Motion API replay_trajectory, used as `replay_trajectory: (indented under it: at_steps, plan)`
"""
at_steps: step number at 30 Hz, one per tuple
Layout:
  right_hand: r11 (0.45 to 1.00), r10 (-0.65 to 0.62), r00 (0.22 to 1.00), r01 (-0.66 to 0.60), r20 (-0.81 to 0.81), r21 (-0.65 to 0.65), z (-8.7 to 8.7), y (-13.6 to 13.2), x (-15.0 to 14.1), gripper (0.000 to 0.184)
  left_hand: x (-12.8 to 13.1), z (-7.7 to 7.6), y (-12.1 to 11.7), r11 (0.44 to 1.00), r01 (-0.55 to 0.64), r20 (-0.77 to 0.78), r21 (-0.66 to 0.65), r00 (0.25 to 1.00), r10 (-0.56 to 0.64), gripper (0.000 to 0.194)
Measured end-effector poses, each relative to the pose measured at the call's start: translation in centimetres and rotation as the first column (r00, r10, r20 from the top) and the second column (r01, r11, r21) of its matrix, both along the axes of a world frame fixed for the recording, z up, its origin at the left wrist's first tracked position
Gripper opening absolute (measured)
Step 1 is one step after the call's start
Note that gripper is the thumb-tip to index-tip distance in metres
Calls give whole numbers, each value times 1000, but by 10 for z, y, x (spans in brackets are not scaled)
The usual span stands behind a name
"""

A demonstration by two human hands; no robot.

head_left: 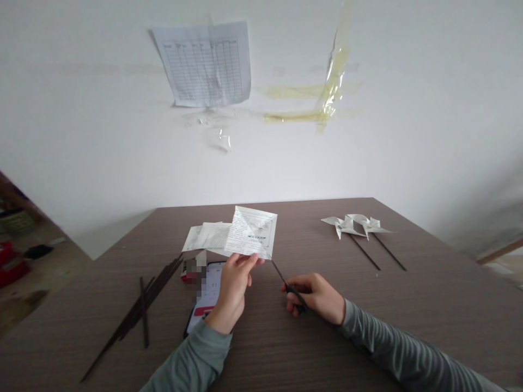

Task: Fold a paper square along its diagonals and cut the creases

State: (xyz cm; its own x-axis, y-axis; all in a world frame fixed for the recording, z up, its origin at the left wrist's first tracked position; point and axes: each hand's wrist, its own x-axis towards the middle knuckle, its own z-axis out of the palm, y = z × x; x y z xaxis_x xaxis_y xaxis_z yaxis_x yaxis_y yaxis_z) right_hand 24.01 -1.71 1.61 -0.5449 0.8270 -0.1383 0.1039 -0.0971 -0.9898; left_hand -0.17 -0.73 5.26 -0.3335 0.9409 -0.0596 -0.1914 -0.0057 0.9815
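Observation:
My left hand [237, 288] pinches the lower edge of a square sheet of printed paper [252, 231], holding it up above the table. Diagonal creases cross the sheet. In my right hand [314, 296] is a pair of scissors [297, 295] with dark handles, its blades reaching the paper's lower right corner. Whether the blades are parted there is too small to tell. More paper sheets [206, 237] lie behind and to the left of the held square. Two paper pinwheels [343, 226] on dark sticks [389, 251] rest at the right of the table.
A bundle of dark sticks [134, 313] lies on the left of the brown table [281, 354]. Beside my left wrist are a phone [209, 288] and a small box [190, 270], partly blurred. The white wall behind bears a taped printed form [206, 65].

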Motion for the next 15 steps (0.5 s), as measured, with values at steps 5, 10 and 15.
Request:
replay_trajectory:
  at_steps: [5, 10, 15]
  plan:
    - [1000, -5, 1000, 5, -12, -8, 1, 0, 0, 75, 0, 1, 0, 1000, 4, 7, 2, 1000, -4, 16]
    - [1000, -5, 1000, 4, -16, -10, 2, 1, -1, 78, 0, -1, 1, 1000, 8, 4, 4, 1000, -8, 20]
    - [1000, -9, 1000, 9, -11, -10, 5, 0, -1, 74, 0, -1, 0, 1000, 15, 0, 0, 1000, -15, 21]
